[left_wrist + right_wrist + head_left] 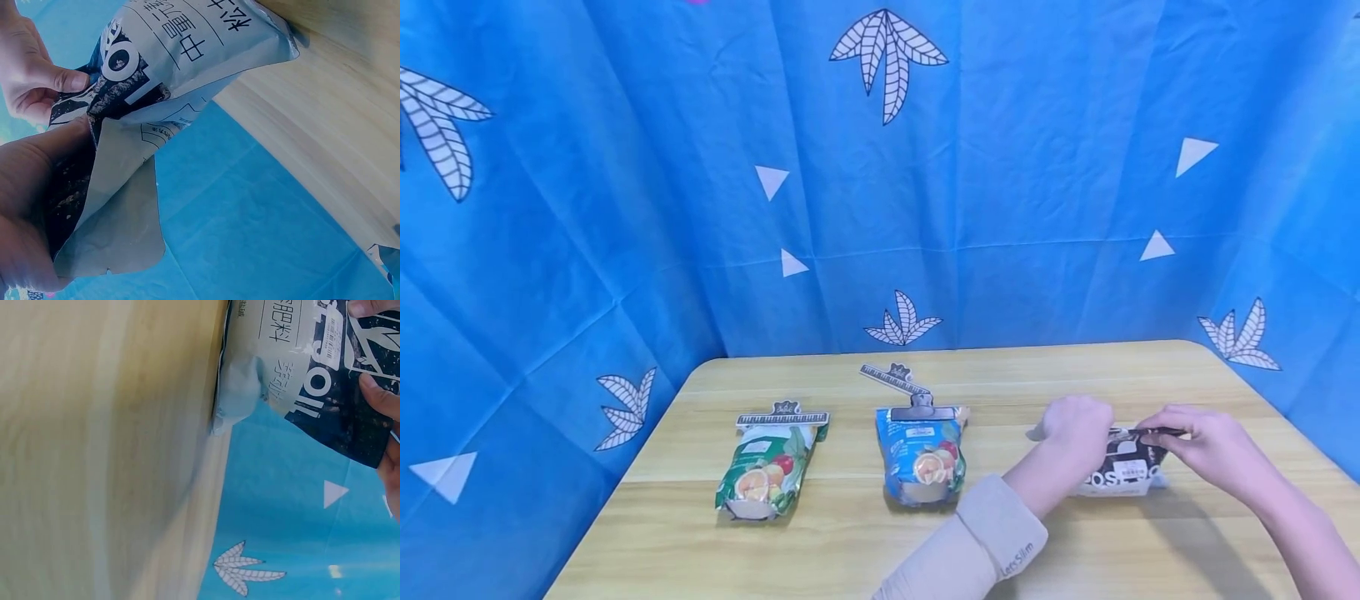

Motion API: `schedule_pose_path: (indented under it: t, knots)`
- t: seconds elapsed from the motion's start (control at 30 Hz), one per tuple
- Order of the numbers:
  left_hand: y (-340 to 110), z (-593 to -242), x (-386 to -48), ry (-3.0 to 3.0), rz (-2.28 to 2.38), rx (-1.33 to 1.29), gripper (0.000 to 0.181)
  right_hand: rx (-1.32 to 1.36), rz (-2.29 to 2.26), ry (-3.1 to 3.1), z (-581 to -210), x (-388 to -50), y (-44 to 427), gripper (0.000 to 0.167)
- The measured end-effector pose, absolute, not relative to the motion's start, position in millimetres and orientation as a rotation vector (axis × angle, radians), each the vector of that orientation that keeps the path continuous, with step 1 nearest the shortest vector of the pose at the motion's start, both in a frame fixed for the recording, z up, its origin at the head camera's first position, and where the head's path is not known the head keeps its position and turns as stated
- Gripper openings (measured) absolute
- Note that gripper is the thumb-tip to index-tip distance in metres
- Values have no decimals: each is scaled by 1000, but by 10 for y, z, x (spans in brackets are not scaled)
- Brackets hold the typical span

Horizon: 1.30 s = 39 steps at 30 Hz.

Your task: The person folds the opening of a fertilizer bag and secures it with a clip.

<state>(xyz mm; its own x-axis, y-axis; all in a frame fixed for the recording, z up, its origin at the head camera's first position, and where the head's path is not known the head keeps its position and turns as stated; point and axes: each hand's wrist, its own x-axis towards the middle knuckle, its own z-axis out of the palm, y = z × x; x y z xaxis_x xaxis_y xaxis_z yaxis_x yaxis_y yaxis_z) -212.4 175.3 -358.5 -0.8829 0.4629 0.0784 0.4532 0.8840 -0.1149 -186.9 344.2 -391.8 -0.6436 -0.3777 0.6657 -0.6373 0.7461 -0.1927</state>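
A black-and-white plastic bag [1123,479] with white lettering stands at the right of the table. My left hand [1075,429] pinches one side of its top edge, and my right hand [1206,446] pinches the other side. In the left wrist view the bag [187,37] has a dark, folded top, with the thumbs of the left hand [31,194] and right hand [37,69] close together on it. Its pale back flap hangs beside the left hand. In the right wrist view the bag [281,369] shows a barcode label, and the right thumb presses its dark upper part.
A green bag [763,471] with a sealing clip [784,417] across its top lies at the left of the wooden table [647,517]. Mid-table is a blue bag [921,462] bearing a clip with a raised lever [891,379]. A blue patterned curtain [1037,167] hangs behind.
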Motion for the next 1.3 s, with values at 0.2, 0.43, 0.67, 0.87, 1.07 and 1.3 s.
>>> schedule_pose_path:
  t: [0.2, 0.43, 0.67, 0.87, 1.07, 1.3]
  knots:
    - [1752, -3579, -2112, -2968, 132, -694, 20, 836, 523, -2242, -3928, -1936, 3489, 26]
    - [1750, -3603, -2106, -2908, 164, -722, 13, 684, 579, -2500, -3918, -1902, 3582, 27]
    - [1744, -3589, -2106, -2925, 163, -723, 18, 739, 767, -2459, -3993, -1879, 3674, 44]
    - [1749, -3574, -2112, -2936, 157, -696, 18, 665, 695, -2503, -3939, -1858, 3606, 39]
    - [1765, -3571, -2100, -2923, 177, -713, 15, 597, 424, -2642, -3869, -1830, 3483, 29]
    - [1706, -3576, -2120, -2923, 198, -782, 17, 638, 384, -2590, -3901, -1907, 3444, 21]
